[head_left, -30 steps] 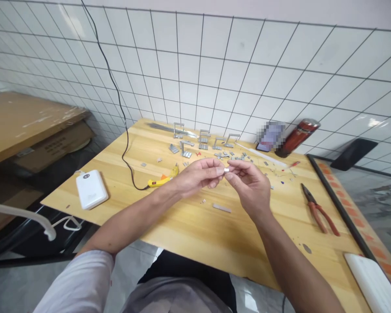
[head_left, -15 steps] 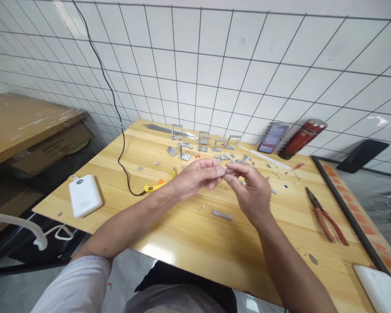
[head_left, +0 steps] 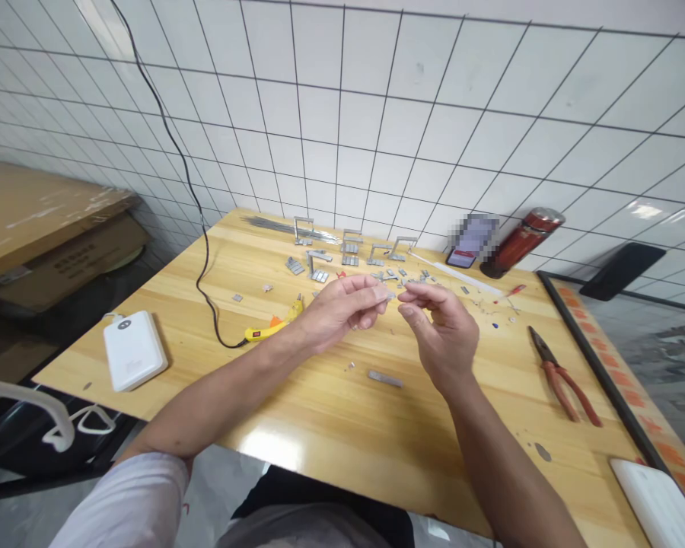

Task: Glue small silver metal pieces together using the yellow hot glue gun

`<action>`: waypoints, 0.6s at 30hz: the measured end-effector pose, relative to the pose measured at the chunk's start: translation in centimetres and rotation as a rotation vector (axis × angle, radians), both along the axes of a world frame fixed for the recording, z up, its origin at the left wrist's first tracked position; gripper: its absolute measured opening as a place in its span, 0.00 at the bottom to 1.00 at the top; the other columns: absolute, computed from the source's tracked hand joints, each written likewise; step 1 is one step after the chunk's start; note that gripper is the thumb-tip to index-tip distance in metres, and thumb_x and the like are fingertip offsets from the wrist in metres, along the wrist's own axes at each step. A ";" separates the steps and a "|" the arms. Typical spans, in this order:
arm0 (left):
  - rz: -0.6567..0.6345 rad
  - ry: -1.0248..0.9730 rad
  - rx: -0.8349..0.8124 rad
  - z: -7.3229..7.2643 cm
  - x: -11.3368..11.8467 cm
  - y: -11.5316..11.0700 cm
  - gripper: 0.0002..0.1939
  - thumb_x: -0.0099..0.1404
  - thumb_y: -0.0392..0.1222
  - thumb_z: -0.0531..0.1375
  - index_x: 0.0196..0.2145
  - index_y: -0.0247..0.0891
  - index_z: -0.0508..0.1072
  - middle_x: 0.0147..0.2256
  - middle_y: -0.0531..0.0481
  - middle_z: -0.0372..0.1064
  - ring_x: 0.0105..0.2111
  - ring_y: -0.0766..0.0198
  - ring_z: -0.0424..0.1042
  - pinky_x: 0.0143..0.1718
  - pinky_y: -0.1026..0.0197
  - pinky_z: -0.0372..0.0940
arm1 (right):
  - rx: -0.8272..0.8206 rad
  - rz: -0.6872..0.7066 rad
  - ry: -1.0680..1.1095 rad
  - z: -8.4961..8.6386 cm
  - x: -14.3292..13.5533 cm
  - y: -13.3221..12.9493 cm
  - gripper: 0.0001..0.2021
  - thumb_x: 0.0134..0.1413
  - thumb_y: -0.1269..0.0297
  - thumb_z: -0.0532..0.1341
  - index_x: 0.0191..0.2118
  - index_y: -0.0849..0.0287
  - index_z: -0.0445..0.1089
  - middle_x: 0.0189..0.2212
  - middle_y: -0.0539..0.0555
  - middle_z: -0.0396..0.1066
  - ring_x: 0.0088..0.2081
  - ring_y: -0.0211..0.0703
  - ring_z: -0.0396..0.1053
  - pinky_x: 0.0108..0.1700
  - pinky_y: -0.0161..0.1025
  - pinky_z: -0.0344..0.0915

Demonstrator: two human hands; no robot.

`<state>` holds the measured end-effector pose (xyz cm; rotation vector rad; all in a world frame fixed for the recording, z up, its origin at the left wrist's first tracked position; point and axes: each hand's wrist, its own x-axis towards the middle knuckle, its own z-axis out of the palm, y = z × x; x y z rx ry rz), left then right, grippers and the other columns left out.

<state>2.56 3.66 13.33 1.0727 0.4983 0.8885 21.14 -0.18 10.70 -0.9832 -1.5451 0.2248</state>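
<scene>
Over the middle of the table, my left hand point(head_left: 351, 310) pinches a small grey piece point(head_left: 391, 296) between thumb and forefinger. My right hand point(head_left: 442, 327) is just to its right, thumb and fingertips drawn close together; whether anything tiny is between them is too small to make out. A narrow gap separates the two hands. Below them a flat grey strip point(head_left: 385, 378) lies on the wooden table point(head_left: 320, 411). Behind the hands are several loose grey pieces point(head_left: 398, 274) and small grey frame-shaped assemblies point(head_left: 318, 266).
A yellow glue gun point(head_left: 274, 327) with a black cord lies left of my hands. Pliers point(head_left: 562, 373) with red handles rest at the right. A red thermos point(head_left: 522, 243) and a phone point(head_left: 473, 240) stand at the wall. A white power bank point(head_left: 135, 350) sits at the left edge.
My right hand has drawn slightly away to the right from my left fingertips, which keep the small grey piece. The view has shifted slightly.
</scene>
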 end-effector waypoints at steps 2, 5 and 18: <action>0.017 0.011 0.039 -0.1 0.0 -0.1 0.20 0.63 0.54 0.72 0.31 0.35 0.73 0.30 0.55 0.70 0.22 0.76 0.62 0.26 0.67 0.54 | 0.023 -0.006 -0.009 0.1 -0.1 -0.1 0.10 0.63 0.69 0.69 0.48 0.50 0.78 0.37 0.49 0.81 0.35 0.39 0.77 0.40 0.40 0.75; 0.073 0.056 0.121 -0.4 0.0 -0.2 0.17 0.67 0.53 0.70 0.33 0.35 0.75 0.31 0.55 0.71 0.24 0.75 0.62 0.29 0.66 0.57 | 0.044 0.003 -0.022 0.3 -0.2 -0.4 0.05 0.65 0.69 0.68 0.44 0.51 0.77 0.38 0.49 0.79 0.36 0.39 0.75 0.41 0.40 0.73; 0.158 0.188 0.254 -0.4 0.1 -0.6 0.18 0.66 0.55 0.69 0.33 0.37 0.74 0.31 0.54 0.71 0.25 0.72 0.63 0.31 0.65 0.62 | -0.150 -0.035 0.111 0.9 0.1 -0.9 0.22 0.70 0.52 0.62 0.23 0.54 0.67 0.22 0.48 0.69 0.26 0.39 0.66 0.32 0.40 0.65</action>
